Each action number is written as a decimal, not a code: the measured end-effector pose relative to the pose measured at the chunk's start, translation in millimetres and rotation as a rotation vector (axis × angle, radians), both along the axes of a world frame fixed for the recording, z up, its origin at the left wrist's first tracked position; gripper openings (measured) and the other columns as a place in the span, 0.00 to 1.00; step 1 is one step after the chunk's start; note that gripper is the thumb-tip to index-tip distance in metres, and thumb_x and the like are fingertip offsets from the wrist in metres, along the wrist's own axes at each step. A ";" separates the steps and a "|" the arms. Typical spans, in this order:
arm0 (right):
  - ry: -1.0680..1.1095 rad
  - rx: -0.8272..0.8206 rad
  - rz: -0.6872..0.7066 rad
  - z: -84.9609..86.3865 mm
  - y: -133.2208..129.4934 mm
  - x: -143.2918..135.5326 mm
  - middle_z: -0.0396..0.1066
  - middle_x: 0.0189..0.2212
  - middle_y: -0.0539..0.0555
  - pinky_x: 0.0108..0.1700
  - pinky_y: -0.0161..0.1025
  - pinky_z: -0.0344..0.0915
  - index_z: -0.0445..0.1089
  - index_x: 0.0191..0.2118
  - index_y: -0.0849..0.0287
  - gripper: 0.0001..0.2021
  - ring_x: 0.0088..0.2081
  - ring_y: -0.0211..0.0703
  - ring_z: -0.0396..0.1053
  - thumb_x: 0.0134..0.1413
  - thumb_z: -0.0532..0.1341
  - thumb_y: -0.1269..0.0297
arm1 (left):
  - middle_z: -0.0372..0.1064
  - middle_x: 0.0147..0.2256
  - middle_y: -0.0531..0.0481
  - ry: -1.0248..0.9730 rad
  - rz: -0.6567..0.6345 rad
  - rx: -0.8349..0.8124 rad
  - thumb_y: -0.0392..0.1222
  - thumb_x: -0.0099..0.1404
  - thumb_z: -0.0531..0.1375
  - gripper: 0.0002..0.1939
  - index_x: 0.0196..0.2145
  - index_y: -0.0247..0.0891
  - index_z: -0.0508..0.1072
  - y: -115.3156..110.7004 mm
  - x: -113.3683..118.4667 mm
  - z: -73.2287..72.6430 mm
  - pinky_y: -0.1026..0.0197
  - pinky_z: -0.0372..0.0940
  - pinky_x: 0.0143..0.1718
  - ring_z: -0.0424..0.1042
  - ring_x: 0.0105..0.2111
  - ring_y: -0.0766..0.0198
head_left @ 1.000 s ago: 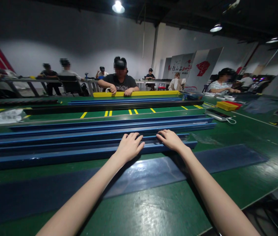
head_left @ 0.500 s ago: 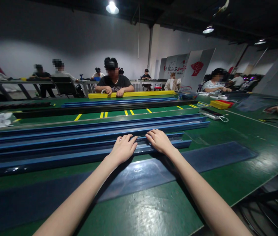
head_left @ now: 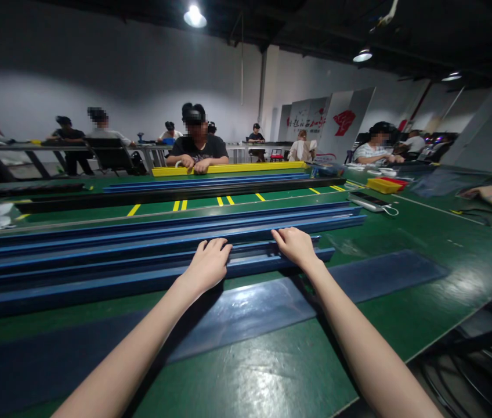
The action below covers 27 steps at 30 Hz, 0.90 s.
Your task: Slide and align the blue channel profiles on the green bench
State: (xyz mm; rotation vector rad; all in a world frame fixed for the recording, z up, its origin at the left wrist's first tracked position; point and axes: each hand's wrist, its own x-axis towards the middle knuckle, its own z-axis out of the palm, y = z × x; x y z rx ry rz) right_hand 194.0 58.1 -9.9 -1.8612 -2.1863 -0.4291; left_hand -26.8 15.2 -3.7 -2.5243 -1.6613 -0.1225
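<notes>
My left hand (head_left: pixel 211 261) lies across the near long blue channel (head_left: pixel 141 285), its fingers bent over the channel and its thumb largely hidden. Farther right, my right hand (head_left: pixel 293 244) is on the same channel near its right end, fingers curled over it and thumb out of sight. A gap of bare channel shows between the two hands. Beneath my forearms a flat, see-through bluish strip (head_left: pixel 267 302) is spread on the green table (head_left: pixel 272 371).
Behind lies a second blue channel (head_left: pixel 333 224). Past it are a black rail (head_left: pixel 176 197) and a yellow channel (head_left: pixel 250 169) held by a co-worker (head_left: pixel 198 148). A white device (head_left: pixel 368 202) with a cable and a yellow tray (head_left: pixel 385 185) are to the right.
My hands have slid apart along the near blue channel, the left one leftward and the right one rightward. The view has shifted slightly; the channels and strip otherwise look the same.
</notes>
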 end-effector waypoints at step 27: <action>-0.026 0.015 0.040 2.5 -2.9 -12.4 0.72 0.33 0.56 0.35 0.36 0.54 0.71 0.30 0.58 0.24 0.37 0.42 0.67 0.59 0.40 0.55 | 0.55 0.52 0.42 -0.022 0.058 -0.168 0.51 0.64 0.44 0.23 0.54 0.39 0.57 7.9 -17.0 7.3 0.51 0.51 0.49 0.57 0.51 0.53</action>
